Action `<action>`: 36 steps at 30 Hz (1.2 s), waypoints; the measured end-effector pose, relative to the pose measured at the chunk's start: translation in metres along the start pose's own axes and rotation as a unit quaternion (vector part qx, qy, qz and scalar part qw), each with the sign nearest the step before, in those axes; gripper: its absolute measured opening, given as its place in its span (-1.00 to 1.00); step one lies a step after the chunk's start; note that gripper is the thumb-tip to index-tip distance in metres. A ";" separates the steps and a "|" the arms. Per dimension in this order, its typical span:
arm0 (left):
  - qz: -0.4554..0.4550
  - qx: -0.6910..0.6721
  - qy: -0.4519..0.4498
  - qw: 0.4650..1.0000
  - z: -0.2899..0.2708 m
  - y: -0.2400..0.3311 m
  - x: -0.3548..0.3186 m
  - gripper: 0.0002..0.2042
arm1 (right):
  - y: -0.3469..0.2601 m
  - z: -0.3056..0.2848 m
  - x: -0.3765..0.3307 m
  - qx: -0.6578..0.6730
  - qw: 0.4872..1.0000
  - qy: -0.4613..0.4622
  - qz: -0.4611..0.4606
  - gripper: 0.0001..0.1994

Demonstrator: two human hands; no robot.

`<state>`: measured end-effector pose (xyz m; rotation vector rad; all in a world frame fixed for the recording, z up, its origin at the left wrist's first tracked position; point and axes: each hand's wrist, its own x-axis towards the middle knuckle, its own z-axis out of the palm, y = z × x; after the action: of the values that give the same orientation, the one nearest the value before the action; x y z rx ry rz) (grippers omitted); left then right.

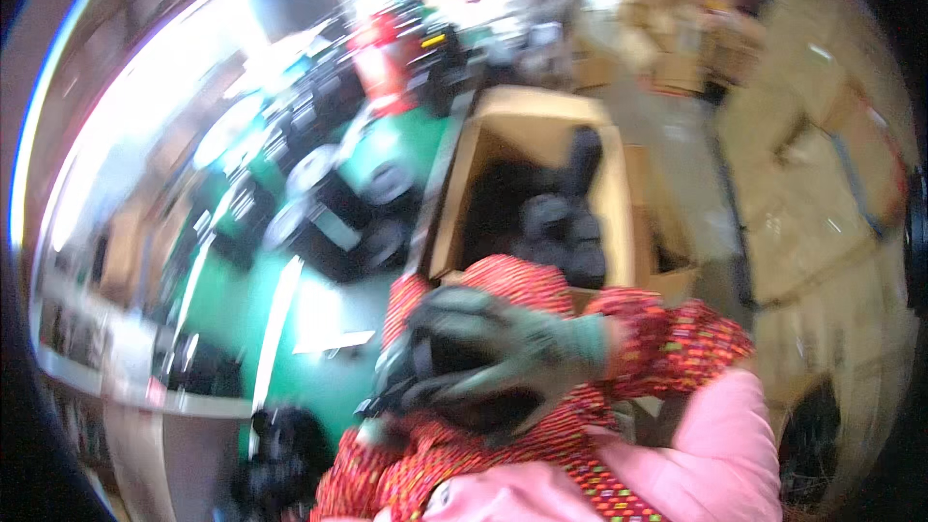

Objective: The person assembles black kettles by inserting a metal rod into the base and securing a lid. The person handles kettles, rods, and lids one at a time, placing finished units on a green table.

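Note:
Both my hands wear grey-green gloves with dark palms and meet in front of my chest, smeared by motion. My right hand (527,343) is closed around a black rounded object (449,353), whose kind I cannot make out. My left hand (387,382) presses against the object's left side, mostly hidden behind the right hand. Just beyond them stands an open cardboard box (622,203) holding several black rounded pieces (549,220). Red patterned sleeves (667,333) cover my forearms.
To the left, a green-topped workbench (227,300) carries black cylindrical parts (333,227) with pale round ends and a white sheet (329,329). A red object (379,63) stands farther back. Cardboard boxes (667,48) and flat cardboard (802,232) lie to the right.

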<state>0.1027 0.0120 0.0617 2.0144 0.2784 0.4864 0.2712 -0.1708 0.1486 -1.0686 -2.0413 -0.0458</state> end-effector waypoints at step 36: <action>0.048 0.315 -0.079 0.945 -0.075 0.029 -0.062 -0.25 | 0.033 0.086 0.014 0.018 0.971 -0.122 0.203 -0.50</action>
<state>0.0136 0.0334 0.1048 2.6868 0.2561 0.3123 0.2350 -0.1079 0.0903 -1.5093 -1.9838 0.3451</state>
